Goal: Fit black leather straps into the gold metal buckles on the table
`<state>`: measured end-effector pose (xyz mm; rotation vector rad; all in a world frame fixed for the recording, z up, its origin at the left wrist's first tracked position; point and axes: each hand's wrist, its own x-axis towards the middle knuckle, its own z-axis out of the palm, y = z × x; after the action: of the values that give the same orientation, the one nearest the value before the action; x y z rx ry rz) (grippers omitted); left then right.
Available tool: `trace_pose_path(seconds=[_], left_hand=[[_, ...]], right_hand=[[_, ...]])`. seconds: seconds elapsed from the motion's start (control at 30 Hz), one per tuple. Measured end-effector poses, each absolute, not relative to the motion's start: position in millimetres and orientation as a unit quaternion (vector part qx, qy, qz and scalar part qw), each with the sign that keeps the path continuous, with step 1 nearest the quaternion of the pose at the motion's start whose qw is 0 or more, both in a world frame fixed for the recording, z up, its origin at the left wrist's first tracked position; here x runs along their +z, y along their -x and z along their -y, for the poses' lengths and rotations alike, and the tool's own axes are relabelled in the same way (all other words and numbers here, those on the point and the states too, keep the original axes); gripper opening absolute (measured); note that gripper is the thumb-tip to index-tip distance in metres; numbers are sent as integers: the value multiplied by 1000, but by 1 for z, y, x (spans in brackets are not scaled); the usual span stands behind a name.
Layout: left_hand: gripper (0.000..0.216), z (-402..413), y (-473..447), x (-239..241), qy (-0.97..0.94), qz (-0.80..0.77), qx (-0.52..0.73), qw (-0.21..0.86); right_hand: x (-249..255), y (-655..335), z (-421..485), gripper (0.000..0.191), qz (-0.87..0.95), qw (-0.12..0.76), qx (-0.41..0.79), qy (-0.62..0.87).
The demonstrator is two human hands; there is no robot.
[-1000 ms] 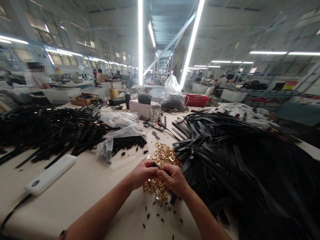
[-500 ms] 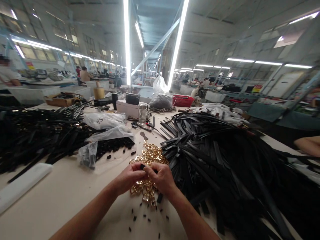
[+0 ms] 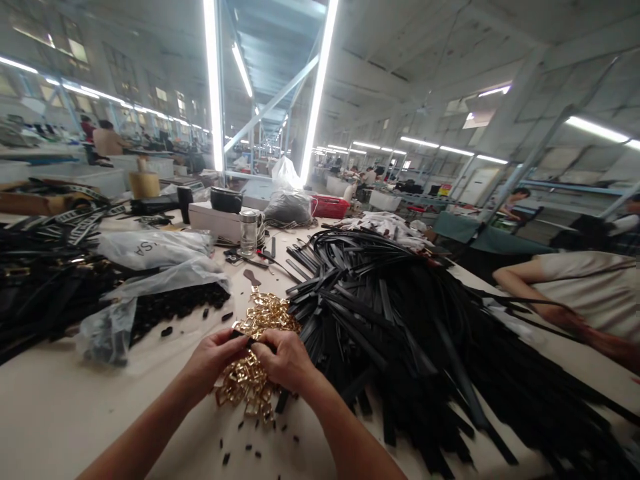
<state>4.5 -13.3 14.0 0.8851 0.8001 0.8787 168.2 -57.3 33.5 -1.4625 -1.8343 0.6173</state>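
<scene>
My left hand (image 3: pixel 211 359) and my right hand (image 3: pixel 284 359) meet over a pile of gold buckles (image 3: pixel 270 310). Between the fingertips of both hands is a small black strip (image 3: pixel 240 335); the fingers hide most of it. Both hands are closed in a pinch. Directly right of my right hand spreads a large heap of black straps (image 3: pixel 360 313). Small black bits (image 3: pixel 227 459) lie scattered on the table (image 3: pixel 165 433) in front of my wrists. To the left, small black loops (image 3: pixel 167 331) lie beside a clear plastic bag (image 3: pixel 165 257).
A glass mug (image 3: pixel 249 233) stands behind the buckles, near a white box (image 3: pixel 213 223). Farther back are a grey bundle in plastic (image 3: pixel 289 208) and a red basket (image 3: pixel 329 207). More black straps (image 3: pixel 45 287) cover the left side. A co-worker's arm (image 3: pixel 540 300) is at the right.
The view has turned to the right, so the scene shifts left and more of the co-worker at the right shows. My hands still pinch the black strip together above the buckles.
</scene>
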Motion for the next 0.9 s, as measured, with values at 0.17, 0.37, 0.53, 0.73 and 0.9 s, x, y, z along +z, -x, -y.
trace_pose_path(seconds=[0.17, 0.37, 0.53, 0.73, 0.9], left_hand=[[25, 8, 1, 14, -389, -342, 446, 730], [27, 10, -3, 8, -378, -323, 423, 758], [34, 17, -10, 7, -367, -299, 417, 776], [31, 11, -5, 7, -350, -313, 424, 774], [31, 7, -3, 0, -366, -324, 432, 758]], right_hand=[[42, -172, 56, 19, 700, 341, 277, 563], [35, -169, 54, 23, 723, 352, 234, 546], [32, -167, 55, 23, 735, 342, 226, 541], [33, -170, 53, 22, 739, 341, 219, 538], [30, -167, 52, 21, 735, 346, 262, 521]])
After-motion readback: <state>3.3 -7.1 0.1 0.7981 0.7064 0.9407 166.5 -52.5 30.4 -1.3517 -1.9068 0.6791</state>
